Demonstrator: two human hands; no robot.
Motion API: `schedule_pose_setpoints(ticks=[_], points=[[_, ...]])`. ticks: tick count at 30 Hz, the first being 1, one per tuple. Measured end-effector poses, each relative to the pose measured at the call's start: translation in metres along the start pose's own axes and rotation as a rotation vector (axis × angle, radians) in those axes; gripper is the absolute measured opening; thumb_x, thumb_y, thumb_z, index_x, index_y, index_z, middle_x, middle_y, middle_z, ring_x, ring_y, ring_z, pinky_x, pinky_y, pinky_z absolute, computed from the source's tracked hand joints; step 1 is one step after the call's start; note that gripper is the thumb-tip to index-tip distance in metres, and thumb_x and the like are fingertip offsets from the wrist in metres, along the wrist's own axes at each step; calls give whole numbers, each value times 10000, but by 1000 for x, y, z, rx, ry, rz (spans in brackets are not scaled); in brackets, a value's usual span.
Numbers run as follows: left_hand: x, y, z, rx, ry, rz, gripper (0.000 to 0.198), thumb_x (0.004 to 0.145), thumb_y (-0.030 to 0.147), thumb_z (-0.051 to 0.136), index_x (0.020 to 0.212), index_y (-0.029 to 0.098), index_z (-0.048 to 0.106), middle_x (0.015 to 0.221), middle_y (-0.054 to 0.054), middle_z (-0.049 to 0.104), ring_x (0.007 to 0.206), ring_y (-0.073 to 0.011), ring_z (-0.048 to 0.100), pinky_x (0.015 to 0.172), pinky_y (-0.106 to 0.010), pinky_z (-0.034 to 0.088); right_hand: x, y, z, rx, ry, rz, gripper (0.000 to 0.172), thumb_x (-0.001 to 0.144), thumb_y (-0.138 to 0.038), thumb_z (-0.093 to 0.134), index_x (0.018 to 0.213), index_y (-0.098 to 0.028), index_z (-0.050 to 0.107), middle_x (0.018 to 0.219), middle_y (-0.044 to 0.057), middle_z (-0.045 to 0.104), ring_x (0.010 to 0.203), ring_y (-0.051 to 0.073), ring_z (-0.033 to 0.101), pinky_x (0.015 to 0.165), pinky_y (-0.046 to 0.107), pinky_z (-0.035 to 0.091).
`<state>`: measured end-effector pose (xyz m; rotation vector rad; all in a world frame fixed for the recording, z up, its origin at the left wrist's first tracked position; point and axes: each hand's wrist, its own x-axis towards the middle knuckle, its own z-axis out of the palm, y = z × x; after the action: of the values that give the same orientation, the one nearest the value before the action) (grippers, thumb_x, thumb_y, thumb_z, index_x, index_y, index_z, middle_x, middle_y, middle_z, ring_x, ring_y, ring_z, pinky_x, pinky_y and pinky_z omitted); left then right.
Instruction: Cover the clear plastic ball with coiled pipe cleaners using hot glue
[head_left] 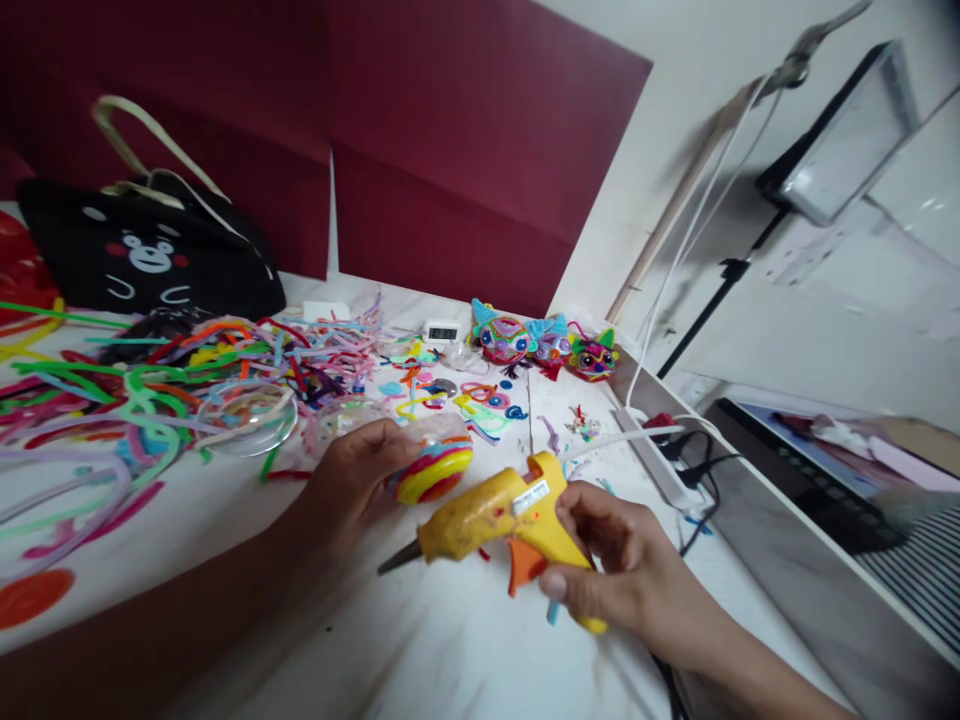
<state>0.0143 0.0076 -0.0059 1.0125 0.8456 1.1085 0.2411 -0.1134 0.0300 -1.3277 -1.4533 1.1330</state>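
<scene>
My right hand (622, 555) is closed round the handle of a yellow glue gun (480, 510) with an orange trigger. Its dark nozzle points down to the left, over the white table (405, 640). My left hand (367, 455) grips a clear ball (433, 462) banded with yellow, pink, orange and blue pipe cleaners. The ball sits just above and behind the glue gun's barrel, and the fingers under it are partly hidden. A short blue piece (553, 612) shows below my right thumb; I cannot tell what it is attached to.
Tangled pipe cleaners (150, 385) and a clear dome (247, 420) spread over the left. Several decorated animal heads (504, 338) stand at the back near a small digital clock (442, 331). A power strip (667, 465) with cables lies right. A black bag (150, 250) stands back left.
</scene>
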Motion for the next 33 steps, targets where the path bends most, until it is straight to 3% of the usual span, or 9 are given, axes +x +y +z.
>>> schedule_pose_setpoints(ticks=[3,6,9,12,19,25,33], points=[[1,1,0,100,27,19,301,574,351,811,559,202,550,565,34,517,573,-129,454,536,-268,366,4,4,-1,-11,72,-76,320,780,-416,808,881,-197,598,793,-6,585,737,128,518,654,235,422],[2,0,-3,181,18,50,297,576,378,800,541,206,560,552,27,513,573,-138,453,547,-280,356,4,8,-2,16,80,-117,325,842,-418,761,1050,-220,607,1026,56,688,938,186,630,790,276,507],[2,-1,-5,202,-7,65,263,592,371,793,558,213,585,573,20,537,586,-149,466,572,-294,370,1,14,-1,20,143,-142,329,881,-394,730,1118,-230,571,1059,70,709,905,187,668,726,272,539],[2,-2,-6,218,-23,81,245,618,356,786,568,211,594,588,17,546,595,-150,465,572,-290,357,-3,20,-1,-62,199,-171,326,903,-391,706,1133,-216,555,979,64,706,752,162,650,597,249,517],[1,-5,-9,284,-68,197,260,677,342,765,577,203,570,574,40,458,568,-130,393,545,-277,298,-4,22,-3,-340,202,-345,168,957,-333,632,1068,-217,580,876,34,598,710,157,565,548,243,477],[5,-8,-12,333,-87,223,241,703,344,745,603,195,584,570,49,449,568,-123,370,543,-268,291,-8,25,-5,-397,120,-298,218,1002,-322,561,1199,-231,540,1016,57,581,823,179,560,660,275,494],[3,-7,-13,351,-88,224,216,714,331,733,617,195,597,577,48,452,574,-124,369,547,-275,286,-10,26,-3,-464,134,-352,195,999,-279,549,1188,-242,521,999,48,554,828,183,553,678,268,514]])
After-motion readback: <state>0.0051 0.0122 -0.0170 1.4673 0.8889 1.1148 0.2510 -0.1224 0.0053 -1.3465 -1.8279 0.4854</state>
